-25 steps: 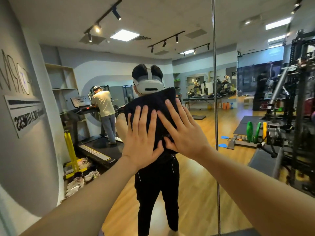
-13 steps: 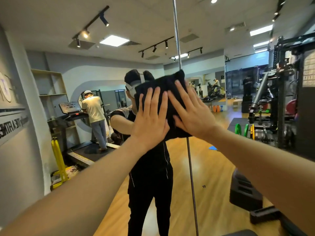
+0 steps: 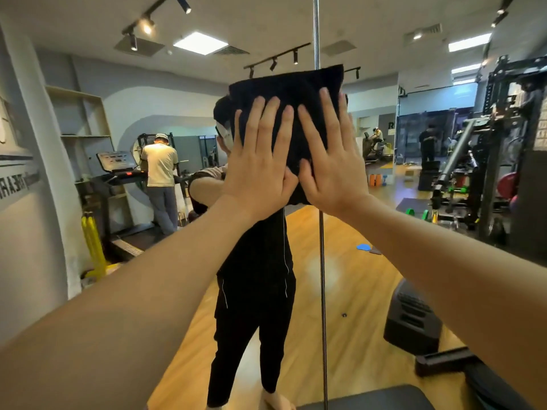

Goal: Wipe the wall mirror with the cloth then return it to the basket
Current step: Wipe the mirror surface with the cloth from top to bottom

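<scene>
A black cloth [image 3: 291, 88] lies flat against the wall mirror [image 3: 370, 279], straddling the vertical seam between two mirror panels. My left hand [image 3: 257, 164] presses on the cloth's lower left with straight, spread fingers. My right hand [image 3: 333, 164] presses beside it on the lower right, fingers also straight. Both thumbs meet near the cloth's bottom edge. The cloth hides the head of my reflection. The basket is out of view.
The mirror's metal seam [image 3: 322, 276] runs from top to bottom. A grey wall with lettering [image 3: 26, 202] stands at the left. A dark bench edge [image 3: 370, 399] sits low in front. In the reflection are a treadmill with a person [image 3: 159, 173] and weight racks [image 3: 503, 143].
Both hands have slid the cloth upward and to the right across the mirror, from left of the seam onto it. My view has turned with them.
</scene>
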A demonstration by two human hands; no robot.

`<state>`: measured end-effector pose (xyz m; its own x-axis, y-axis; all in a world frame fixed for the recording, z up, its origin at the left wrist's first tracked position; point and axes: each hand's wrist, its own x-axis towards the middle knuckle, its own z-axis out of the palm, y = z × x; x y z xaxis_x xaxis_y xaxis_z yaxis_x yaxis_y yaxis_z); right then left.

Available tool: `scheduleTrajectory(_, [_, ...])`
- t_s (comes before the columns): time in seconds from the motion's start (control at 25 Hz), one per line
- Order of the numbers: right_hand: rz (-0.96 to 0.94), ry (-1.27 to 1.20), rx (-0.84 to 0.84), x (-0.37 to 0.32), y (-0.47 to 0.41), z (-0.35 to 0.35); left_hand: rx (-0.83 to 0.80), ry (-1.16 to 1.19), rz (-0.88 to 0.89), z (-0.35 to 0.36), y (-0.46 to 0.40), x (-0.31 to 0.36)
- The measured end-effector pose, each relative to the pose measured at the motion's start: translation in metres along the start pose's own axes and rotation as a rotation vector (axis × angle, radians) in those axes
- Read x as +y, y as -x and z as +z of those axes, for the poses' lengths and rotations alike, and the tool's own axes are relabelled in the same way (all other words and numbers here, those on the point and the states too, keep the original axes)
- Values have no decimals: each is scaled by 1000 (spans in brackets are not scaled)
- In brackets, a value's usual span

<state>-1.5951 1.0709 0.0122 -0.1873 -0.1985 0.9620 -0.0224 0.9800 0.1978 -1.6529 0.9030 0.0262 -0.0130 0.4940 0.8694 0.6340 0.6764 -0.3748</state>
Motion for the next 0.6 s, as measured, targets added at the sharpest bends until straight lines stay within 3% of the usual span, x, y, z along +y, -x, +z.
scheduleTrajectory(0.28, [18,-65,-106,-33,106,14,-187,9,44,16,105,32])
scheduleTrajectory(0.6, [90,-29,-126,-89,113,32,-184,38,142,12,137,-8])
